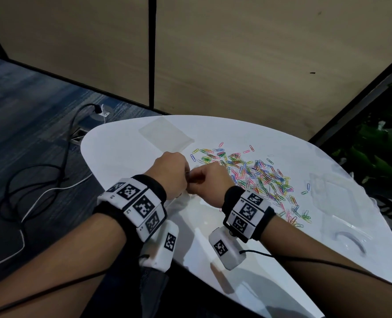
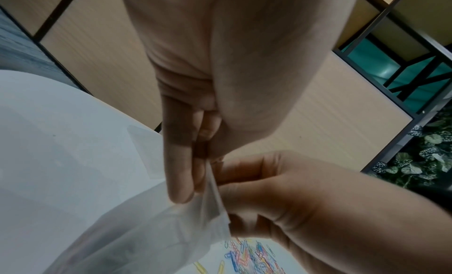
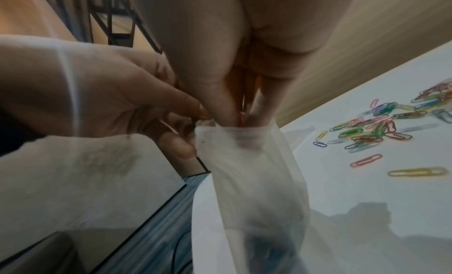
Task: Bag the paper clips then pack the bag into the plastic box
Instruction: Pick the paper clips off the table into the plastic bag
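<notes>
Here the left hand [image 1: 172, 173] and the right hand [image 1: 207, 183] meet above the near-left part of the white worktop [image 1: 126, 143], both at the mouth of a clear plastic bag [image 3: 254, 177]. The left hand pinches one edge of the bag's opening between thumb and fingers [image 2: 179, 173], holding it upright so that the bag hangs down from the grip toward the worktop. The right hand's fingertips [image 3: 220, 96] are bunched together and pushed into the open mouth, pinching what looks like a pink or red paper clip (only a sliver of it shows between the fingers in the right wrist view). Whether anything already lies at the bottom of the bag is hard to tell through the hazy film.

The loose paper clips [image 1: 259, 177], in many colours, lie scattered across the worktop just to the right of the hands. Beyond the hands, toward the far edge, a second flat clear bag [image 1: 165, 134] lies by itself. The clear plastic box [image 1: 335, 193] sits at the right side of the worktop, past the clips, well apart from the hands.
</notes>
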The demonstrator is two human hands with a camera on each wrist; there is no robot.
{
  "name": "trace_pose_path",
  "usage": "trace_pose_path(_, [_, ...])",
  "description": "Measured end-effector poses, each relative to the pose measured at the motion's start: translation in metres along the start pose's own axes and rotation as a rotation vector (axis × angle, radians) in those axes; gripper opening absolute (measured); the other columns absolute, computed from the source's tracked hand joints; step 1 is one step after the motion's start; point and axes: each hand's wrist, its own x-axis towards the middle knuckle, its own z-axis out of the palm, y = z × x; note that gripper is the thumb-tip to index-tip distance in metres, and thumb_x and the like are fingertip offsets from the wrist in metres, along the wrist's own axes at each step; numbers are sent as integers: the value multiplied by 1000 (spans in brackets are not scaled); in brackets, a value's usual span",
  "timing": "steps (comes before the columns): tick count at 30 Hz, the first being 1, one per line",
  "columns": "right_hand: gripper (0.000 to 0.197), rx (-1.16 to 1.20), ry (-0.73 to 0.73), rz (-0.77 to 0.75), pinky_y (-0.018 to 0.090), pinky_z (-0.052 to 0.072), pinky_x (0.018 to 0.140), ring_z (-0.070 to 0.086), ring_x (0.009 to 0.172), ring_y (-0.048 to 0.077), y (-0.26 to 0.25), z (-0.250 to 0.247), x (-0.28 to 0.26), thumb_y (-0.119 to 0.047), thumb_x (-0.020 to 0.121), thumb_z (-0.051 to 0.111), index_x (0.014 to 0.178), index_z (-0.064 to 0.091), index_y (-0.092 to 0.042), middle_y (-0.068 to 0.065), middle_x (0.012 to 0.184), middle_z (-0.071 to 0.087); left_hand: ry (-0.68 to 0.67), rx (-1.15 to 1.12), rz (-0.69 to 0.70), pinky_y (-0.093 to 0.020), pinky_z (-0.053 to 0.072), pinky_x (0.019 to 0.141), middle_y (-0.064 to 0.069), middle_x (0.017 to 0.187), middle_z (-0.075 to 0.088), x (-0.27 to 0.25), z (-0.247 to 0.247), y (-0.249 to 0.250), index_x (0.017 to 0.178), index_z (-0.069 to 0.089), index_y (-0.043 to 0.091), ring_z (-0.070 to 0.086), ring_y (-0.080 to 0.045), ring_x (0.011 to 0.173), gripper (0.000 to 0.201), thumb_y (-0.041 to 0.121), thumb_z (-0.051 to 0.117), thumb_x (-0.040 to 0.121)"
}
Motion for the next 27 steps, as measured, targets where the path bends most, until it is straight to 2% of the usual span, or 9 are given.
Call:
trace_pose_path(4, [19,-117,42,-91,26,57,63,69,60,15,-2,3,3,-3,78,62,78,78,-13,5,67,73,14,-7,1,-42,62,86,-15,95,75,0,-1,-3,101,78,12,73,-34,88,28,1,55,89])
trace_pose_path(8, [21,-184,-49,-219,30,54,64,62,58,17,-1,4,3,-6,80,58,73,74,-18,1,64,69,22,-16,-12,-42,62,86,-17,98,74,3,-4,-7,104,77,10,73,-35,90,29,-1,55,87])
trace_pose_path(12, [19,165,-69,-106,32,62,68,74,69,22,-4,-9,5,2,87,58,89,75,-7,11,84,75,36,-31,-18,-42,60,89,-18,103,74,3,-4,-9,112,74,10,72,-35,94,27,2,57,92])
trace_pose_path(15, [19,392,164,43,45,62,68,70,62,27,6,-26,19,-1,92,54,96,72,-5,15,78,72,52,-16,-49,-40,58,95,-17,111,72,3,-7,-12,124,67,10,71,-34,101,34,3,52,94])
trace_pose_path(17, [22,229,243,79,46,61,75,72,72,25,26,-35,34,-9,96,52,103,73,-10,10,86,74,62,-19,-66,-40,58,94,-17,110,72,4,-9,-14,123,67,8,71,-34,101,34,2,52,94])
trace_pose_path(18, [25,23,206,65,43,58,85,72,87,24,38,-36,39,-15,97,51,111,72,-13,8,100,74,65,-17,-73,-40,59,93,-17,108,72,3,-10,-15,122,68,7,71,-34,99,33,2,51,93])
trace_pose_path(21, [42,-494,-108,-25,36,32,115,42,138,23,66,-19,45,-28,102,40,143,47,-17,3,151,43,61,14,-79,-40,59,92,-17,106,72,3,-11,-16,120,68,6,71,-34,98,31,2,53,93])
trace_pose_path(23, [54,-655,-271,-98,37,22,119,21,148,24,81,4,40,-32,103,36,152,26,-13,6,162,16,50,35,-73,-40,59,92,-17,108,72,4,-10,-15,120,68,7,71,-34,99,32,2,53,92])
trace_pose_path(27, [68,-932,-353,-139,43,15,122,1,151,24,119,30,14,-44,102,26,155,1,-9,11,163,-9,34,92,-69,-35,58,84,-17,105,72,7,-10,-12,114,71,6,71,-34,97,31,0,55,89])
